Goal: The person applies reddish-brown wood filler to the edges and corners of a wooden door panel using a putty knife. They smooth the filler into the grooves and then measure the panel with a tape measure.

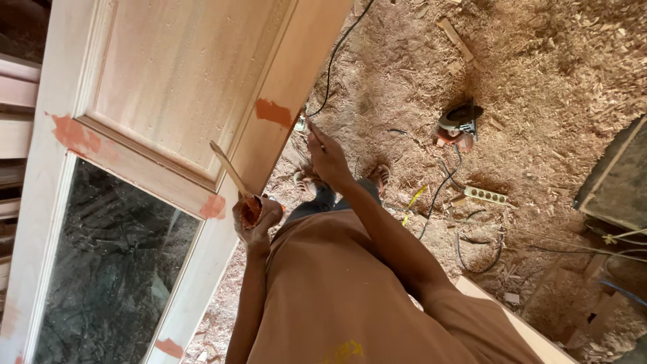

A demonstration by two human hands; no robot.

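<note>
**Reddish filler on a pale wooden door**

The left hand [255, 219] is closed around a small container [251, 210] of reddish-brown filler, with a thin flat wooden stick [229, 168] rising from it at a slant. The right hand [327, 154] is pinched on a small tool, too small to identify, touching the edge of the wooden door [182, 67] just beside an orange-red patch [272, 112]. The door is smooth, pale and panelled, with raised mouldings and a dark glass pane [108, 269]. Coarse sawdust [539, 54] covers the floor, where a power tool [458, 125], black cables [438, 195] and a white socket strip [485, 195] lie.
</note>
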